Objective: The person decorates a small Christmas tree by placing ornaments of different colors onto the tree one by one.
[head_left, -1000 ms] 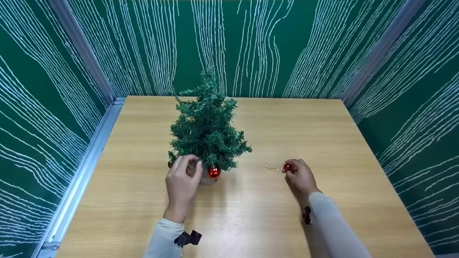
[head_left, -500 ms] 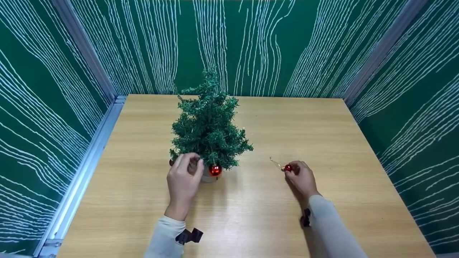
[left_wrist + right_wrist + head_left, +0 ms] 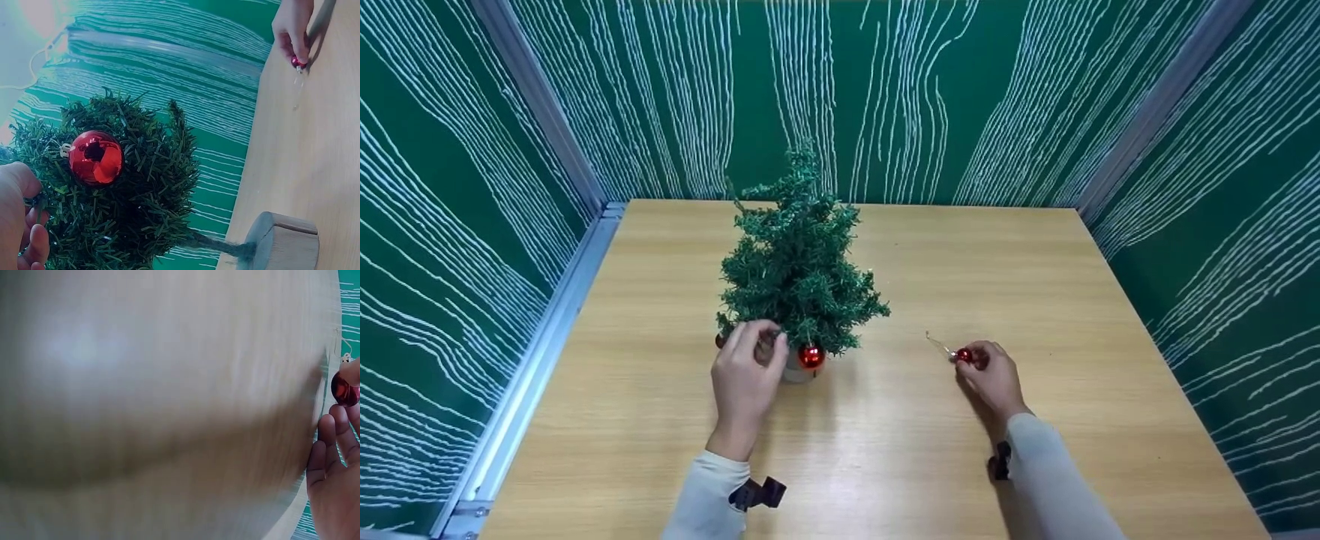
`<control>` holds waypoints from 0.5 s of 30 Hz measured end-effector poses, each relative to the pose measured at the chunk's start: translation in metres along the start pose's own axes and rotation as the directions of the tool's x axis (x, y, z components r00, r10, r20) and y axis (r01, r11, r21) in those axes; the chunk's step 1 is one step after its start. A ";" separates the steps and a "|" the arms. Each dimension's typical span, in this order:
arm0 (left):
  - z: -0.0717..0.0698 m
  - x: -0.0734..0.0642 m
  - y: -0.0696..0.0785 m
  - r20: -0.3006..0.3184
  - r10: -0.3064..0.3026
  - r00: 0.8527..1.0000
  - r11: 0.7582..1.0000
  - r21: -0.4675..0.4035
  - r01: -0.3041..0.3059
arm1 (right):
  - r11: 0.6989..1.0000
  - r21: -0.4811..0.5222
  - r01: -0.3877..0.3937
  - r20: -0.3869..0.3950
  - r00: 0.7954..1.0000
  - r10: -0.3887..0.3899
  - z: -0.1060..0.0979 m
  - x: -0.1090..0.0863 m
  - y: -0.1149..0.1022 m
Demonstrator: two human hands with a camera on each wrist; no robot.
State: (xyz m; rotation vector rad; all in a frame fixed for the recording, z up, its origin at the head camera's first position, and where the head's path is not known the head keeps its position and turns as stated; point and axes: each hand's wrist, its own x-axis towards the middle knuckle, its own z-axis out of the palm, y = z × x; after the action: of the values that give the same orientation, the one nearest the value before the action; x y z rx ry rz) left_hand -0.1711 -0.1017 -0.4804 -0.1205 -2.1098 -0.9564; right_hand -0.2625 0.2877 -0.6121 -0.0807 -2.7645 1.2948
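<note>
A small artificial Christmas tree (image 3: 802, 262) stands on the table, its round wooden base (image 3: 287, 242) showing in the left wrist view. My left hand (image 3: 746, 375) pinches a low branch tip at the tree's front between thumb and fingers. Just right of that hand hangs a shiny red bauble (image 3: 811, 355). Another dark red bauble (image 3: 720, 341) is partly hidden behind the left hand. Away to the right, my right hand (image 3: 994, 379) holds a smaller red bauble (image 3: 964, 355) by thumb and fingertips, low over the table. Its gold string (image 3: 937, 343) sticks out toward the tree.
The wooden table (image 3: 960, 262) is enclosed by green panels (image 3: 877, 97) with white wavy lines on the back and both sides. Metal frame posts (image 3: 1155, 105) stand at the corners.
The right hand's bauble has turned slightly, so its gold string points up and left instead of straight left. The left hand keeps its grip on the branch.
</note>
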 end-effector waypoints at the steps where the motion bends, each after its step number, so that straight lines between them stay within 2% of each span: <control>1: 0.000 0.000 0.000 -0.002 0.000 1.000 1.000 0.002 0.000 | 1.000 0.004 -0.005 0.003 1.000 0.005 0.000 -0.001 -0.001; 15: 0.001 -0.002 0.000 0.001 -0.007 1.000 1.000 0.004 0.007 | 0.997 0.061 -0.046 0.016 0.999 0.045 0.003 -0.016 -0.009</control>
State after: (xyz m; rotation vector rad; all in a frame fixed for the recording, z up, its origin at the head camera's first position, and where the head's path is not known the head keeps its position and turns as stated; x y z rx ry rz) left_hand -0.1704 -0.1005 -0.4817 -0.1117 -2.1144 -0.9560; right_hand -0.2470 0.2784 -0.6081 -0.1313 -2.7478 1.3963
